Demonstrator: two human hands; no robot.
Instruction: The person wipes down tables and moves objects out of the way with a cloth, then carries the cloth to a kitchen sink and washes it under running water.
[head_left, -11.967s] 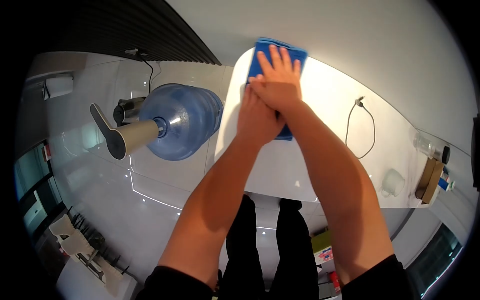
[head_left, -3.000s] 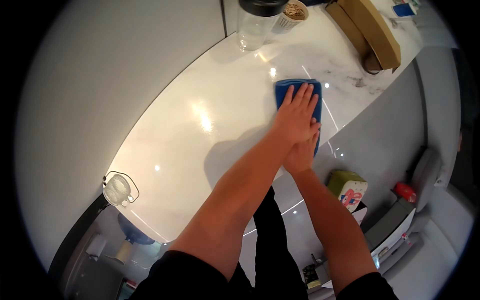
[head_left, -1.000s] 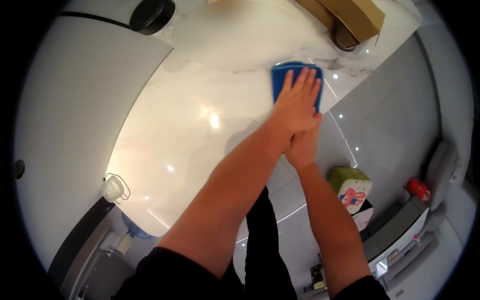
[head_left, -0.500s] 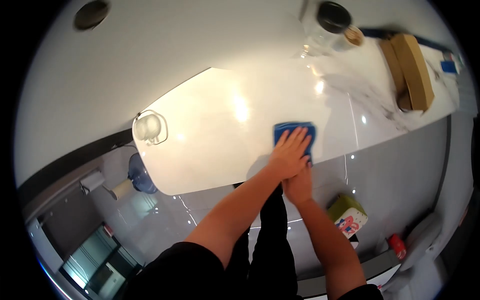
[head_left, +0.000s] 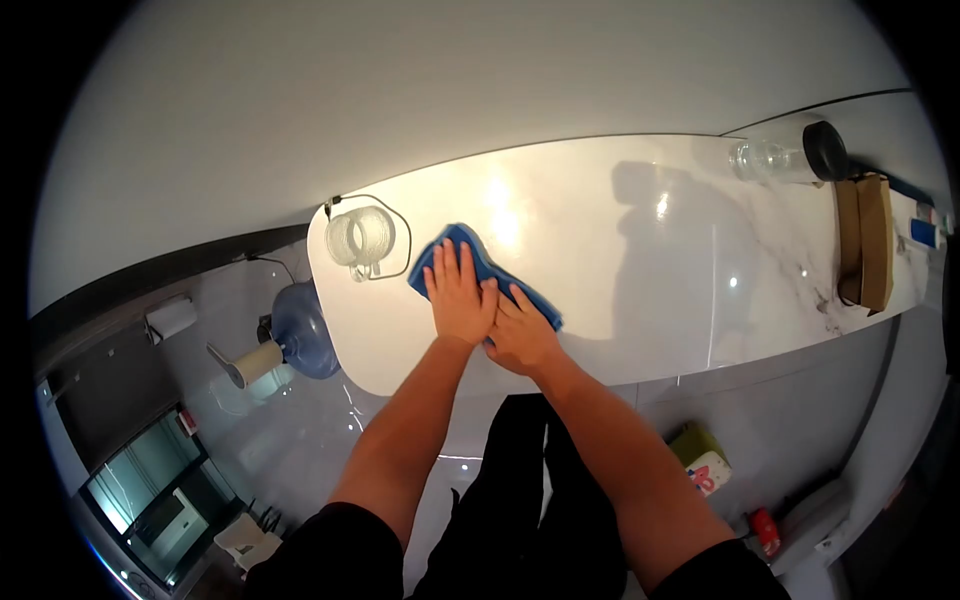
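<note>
A folded blue cloth [head_left: 463, 240] lies flat on the white, marble-patterned counter [head_left: 570, 200], slanting down to the right. On its left part rests my left hand [head_left: 459, 300], palm down with fingers spread. My right hand [head_left: 520, 335] lies over the cloth's middle and right part, fingers stretched out, its thumb side touching my left hand. Just left of the cloth are ribbed clear glass cups [head_left: 368, 236] with handles, and a dark cable [head_left: 409, 240] loops around them.
At the counter's right end are a clear jar with a black lid [head_left: 825, 151] and an open cardboard box [head_left: 876, 245]. Beyond the left end stands a blue water bottle [head_left: 305, 330] with a pump [head_left: 250, 364]. A green box [head_left: 697, 447] is below the counter's front edge.
The cloth and both hands have moved left along the counter, closer to the cups. My hands, earlier overlapping, now lie side by side. The cloth has turned to a slant, and the view has shifted.
</note>
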